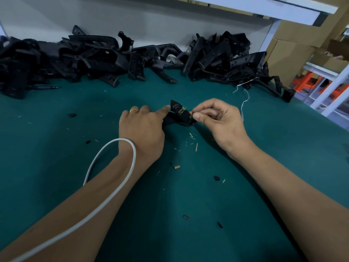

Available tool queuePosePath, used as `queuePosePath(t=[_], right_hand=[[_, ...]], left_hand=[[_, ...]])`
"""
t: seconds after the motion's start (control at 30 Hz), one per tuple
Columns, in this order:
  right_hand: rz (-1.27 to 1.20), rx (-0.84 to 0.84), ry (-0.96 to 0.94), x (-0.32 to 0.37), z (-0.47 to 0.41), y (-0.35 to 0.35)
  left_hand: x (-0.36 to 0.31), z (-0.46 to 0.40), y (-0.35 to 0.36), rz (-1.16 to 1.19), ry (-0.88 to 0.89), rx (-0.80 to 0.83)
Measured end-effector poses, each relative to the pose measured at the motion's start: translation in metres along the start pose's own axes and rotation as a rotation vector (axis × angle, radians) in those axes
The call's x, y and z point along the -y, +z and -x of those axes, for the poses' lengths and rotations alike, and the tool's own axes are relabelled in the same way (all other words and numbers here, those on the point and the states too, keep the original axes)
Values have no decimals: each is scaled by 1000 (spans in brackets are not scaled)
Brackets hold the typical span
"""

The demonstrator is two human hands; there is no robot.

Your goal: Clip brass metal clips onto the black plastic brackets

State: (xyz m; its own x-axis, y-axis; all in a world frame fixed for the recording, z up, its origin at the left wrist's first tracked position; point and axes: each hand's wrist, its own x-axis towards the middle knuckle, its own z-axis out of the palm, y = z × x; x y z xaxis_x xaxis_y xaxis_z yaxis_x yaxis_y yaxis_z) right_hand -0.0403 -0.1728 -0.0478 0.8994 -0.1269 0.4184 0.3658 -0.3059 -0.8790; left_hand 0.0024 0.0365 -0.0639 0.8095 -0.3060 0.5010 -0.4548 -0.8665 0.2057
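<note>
Green mat (56,148) – L hand (143,127) grips bracket (177,118), R hand (217,120) pinches clip (182,111).

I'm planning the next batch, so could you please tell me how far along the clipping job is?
Done: one brass clip already sits on the black bracket in hand. In hand: the left hand steadies that bracket on the green table while the right hand pinches another brass piece at its edge. Left: the piles of black brackets along the back; whether any already carry clips cannot be told.
</note>
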Motion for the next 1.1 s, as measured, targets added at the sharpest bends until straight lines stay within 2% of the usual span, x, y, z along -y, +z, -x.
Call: queuePosePath(t=[0.17,0.43,0.77,1.1], right_hand=[[-67,-60,-5,1,0,1],[-51,-61,26,4,0,4],[41,-6,7,1,0,-3],[249,-16,-42,8,0,-3]], left_hand=[[1,0,0,19,-4,-4],[1,0,0,25,-6,1],[0,-1,-1,57,-19,11],[1,-1,-1,72,-11,1]])
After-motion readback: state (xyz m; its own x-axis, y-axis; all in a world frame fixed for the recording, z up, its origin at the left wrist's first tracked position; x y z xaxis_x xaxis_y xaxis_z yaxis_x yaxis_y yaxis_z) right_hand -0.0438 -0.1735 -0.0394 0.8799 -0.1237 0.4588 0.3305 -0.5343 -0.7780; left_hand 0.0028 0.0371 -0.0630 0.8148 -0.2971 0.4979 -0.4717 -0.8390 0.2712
